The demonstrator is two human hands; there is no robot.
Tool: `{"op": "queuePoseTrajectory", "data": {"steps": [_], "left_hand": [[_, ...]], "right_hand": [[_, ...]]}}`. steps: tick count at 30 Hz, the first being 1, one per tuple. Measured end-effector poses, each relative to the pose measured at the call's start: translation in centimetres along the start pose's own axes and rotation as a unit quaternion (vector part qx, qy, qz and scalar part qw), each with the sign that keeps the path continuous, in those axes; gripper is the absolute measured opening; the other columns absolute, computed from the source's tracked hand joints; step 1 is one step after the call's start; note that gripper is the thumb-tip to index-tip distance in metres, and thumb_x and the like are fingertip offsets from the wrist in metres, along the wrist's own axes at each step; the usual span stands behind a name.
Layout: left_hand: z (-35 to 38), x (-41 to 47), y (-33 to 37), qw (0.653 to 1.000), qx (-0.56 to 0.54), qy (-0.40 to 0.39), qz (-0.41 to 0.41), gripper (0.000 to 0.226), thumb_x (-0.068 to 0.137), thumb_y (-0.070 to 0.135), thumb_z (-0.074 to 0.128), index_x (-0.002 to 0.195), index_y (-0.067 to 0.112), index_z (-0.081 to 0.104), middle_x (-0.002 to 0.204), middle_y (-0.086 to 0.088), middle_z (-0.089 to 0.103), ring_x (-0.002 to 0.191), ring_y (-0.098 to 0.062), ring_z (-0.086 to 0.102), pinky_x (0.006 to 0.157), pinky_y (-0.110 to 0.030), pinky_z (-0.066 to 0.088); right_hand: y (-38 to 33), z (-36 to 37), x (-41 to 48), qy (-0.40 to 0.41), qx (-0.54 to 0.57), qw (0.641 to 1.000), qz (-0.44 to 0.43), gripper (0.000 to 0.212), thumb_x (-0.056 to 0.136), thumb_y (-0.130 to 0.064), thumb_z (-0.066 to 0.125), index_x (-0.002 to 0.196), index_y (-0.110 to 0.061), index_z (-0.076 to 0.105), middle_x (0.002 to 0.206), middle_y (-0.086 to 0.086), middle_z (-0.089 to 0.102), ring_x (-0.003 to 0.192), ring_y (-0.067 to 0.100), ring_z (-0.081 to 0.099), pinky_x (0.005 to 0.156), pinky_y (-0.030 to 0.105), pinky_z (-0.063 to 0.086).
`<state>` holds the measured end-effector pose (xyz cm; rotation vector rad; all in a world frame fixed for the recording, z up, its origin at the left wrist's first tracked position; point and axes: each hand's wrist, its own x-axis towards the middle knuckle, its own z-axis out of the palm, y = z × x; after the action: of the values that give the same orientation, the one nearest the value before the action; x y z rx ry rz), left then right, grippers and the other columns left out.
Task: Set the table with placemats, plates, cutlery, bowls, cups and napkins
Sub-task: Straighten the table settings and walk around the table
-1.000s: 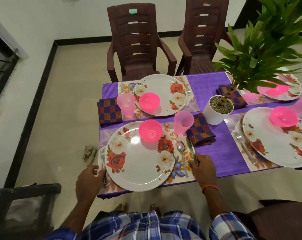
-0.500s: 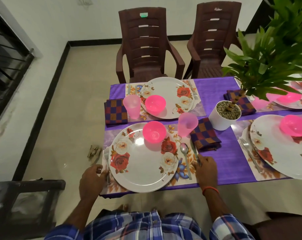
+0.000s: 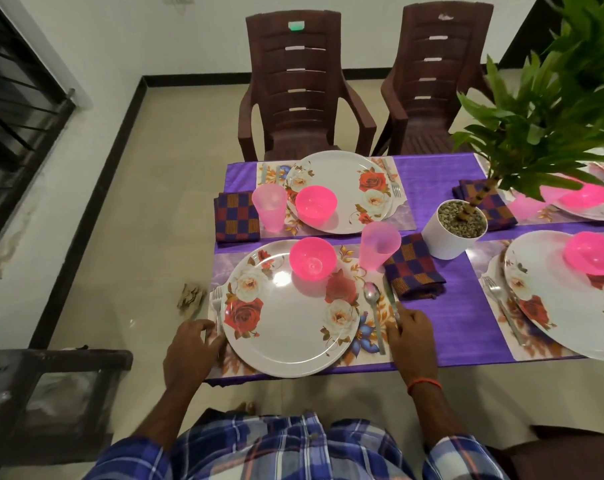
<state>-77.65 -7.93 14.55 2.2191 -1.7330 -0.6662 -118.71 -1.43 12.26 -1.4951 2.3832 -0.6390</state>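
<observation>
Pale floor tiles and white walls surround a purple-covered bench (image 3: 442, 188). A left chair (image 3: 300, 91) and a right chair (image 3: 432, 81), both brown plastic, stand at its far side.

At the near left corner, a floral placemat (image 3: 366, 344) carries a rose-patterned plate (image 3: 290, 334). A pink bowl (image 3: 312, 258) sits on the plate's far rim. A pink cup (image 3: 378, 244) stands upright just right of the bowl, and a checked napkin (image 3: 414, 268) lies folded just beside it on the right. A spoon (image 3: 373, 299) and a knife (image 3: 390, 292) lie side by side right of the plate, and a fork (image 3: 217, 303) lies along its left edge.

From where I stand, the person's right hand (image 3: 413, 332) has its fingers curled over the near end of the knife, gripping it against the mat. The left hand (image 3: 193, 348) sits at the placemat's left edge with bent fingers touching the fork's handle. I cannot tell whether it pinches the fork or only rests on it.

Across the bench, a far plate (image 3: 342, 192) holds a far bowl (image 3: 316, 204). A far cup (image 3: 268, 207) and a far napkin (image 3: 236, 216) stand to its left. A leafy plant in a white pot (image 3: 442, 237) stands mid-bench, between these places and those on the right. On the near right, a right plate (image 3: 563, 306) holds another pink bowl.
</observation>
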Motion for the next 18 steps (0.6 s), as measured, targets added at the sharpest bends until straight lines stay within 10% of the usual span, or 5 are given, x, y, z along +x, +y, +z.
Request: {"op": "queuePoseTrajectory", "data": {"steps": [18], "left_hand": [[-0.4,0.1,-0.4,0.999,0.033,-0.020,0.024,0.043,0.086,0.050,0.075,0.121,0.026,0.066,0.131,0.002,0.062,0.106,-0.018,0.064,0.086,-0.038,0.054]], "right_hand": [[-2.6,1.6,-0.4,-0.062,0.004,0.996,-0.066,0.023,0.086,0.002,0.071,0.110,0.000,0.069,0.104,0.017,0.068,0.093,0.022,0.060,0.081,0.026,0.044]]}}
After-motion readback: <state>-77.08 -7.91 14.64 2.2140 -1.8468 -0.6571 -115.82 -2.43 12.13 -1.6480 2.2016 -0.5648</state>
